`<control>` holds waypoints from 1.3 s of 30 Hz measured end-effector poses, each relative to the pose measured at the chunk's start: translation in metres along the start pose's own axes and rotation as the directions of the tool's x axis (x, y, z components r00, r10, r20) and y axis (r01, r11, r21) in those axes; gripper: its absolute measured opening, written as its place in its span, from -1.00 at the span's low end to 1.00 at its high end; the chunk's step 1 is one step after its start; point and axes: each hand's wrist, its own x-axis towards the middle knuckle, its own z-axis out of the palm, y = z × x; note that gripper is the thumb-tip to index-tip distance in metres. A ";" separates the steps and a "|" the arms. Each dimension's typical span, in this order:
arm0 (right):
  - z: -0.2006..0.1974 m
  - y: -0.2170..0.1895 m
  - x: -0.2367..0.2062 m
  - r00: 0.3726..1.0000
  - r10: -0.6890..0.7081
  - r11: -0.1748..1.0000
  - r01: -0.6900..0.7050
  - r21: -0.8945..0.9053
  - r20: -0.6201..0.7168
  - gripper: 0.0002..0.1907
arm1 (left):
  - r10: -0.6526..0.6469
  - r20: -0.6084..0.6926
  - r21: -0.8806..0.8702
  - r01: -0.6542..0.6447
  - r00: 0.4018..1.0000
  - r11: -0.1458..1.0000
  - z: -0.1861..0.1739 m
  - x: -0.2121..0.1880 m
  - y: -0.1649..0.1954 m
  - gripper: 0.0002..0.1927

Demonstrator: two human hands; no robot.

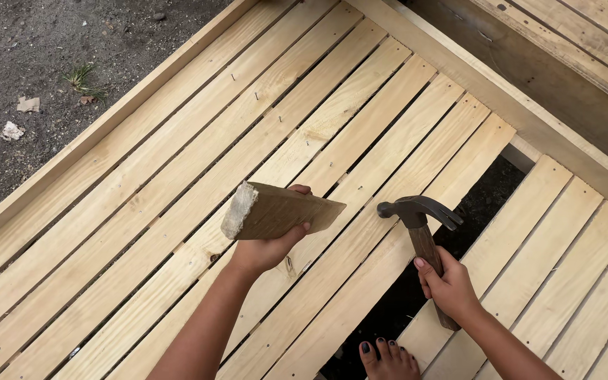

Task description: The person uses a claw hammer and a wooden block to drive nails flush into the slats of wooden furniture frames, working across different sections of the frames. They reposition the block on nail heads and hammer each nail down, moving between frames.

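The wooden block [284, 210] is a short, flat offcut of brownish, weathered timber with one rough, pale, splintered end turned to the left and a slanted cut at its right end; it is held level in the air above the pale slats, gripped from below. The claw hammer [422, 225] has a dark metal head with its striking face pointing left and its curved claw pointing right, on a dark brown wooden handle that runs down and to the right. It is raised above the dark gap between the slats, just to the right of the block and not touching it.
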 end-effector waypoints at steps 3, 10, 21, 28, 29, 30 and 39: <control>-0.003 -0.001 -0.005 0.997 -0.068 0.997 0.069 0.044 -0.038 -0.72 | -0.038 0.047 0.069 0.035 0.998 0.997 0.015 -0.009 -0.020 -0.44; -0.036 -0.037 -0.014 0.956 -0.292 0.955 0.289 -0.060 -0.039 -0.76 | 0.010 0.069 0.042 -0.013 0.998 0.999 0.034 -0.024 -0.037 -0.35; -0.093 -0.220 -0.054 0.674 -0.618 0.685 0.714 -0.143 0.405 -0.61 | -0.105 0.048 0.402 0.076 0.993 0.913 0.056 0.004 0.007 -0.71; -0.058 -0.276 -0.074 0.947 -0.098 0.446 0.317 -0.837 0.306 -0.64 | 0.083 0.022 0.477 -0.083 0.996 0.875 0.066 0.004 -0.005 -0.44; -0.056 -0.287 -0.081 0.953 -0.121 0.474 0.302 -0.827 0.279 -0.63 | 0.057 0.029 0.475 -0.064 0.998 0.877 0.066 0.002 -0.008 -0.44; -0.058 -0.295 -0.092 0.939 -0.192 0.494 0.343 -0.799 0.284 -0.63 | 0.030 0.040 0.467 -0.045 0.999 0.883 0.068 0.002 -0.011 -0.45; -0.032 -0.289 -0.097 0.884 -0.172 0.507 0.458 -0.730 0.435 -0.63 | 0.124 0.006 0.481 -0.112 0.992 0.870 0.068 0.003 -0.023 -0.67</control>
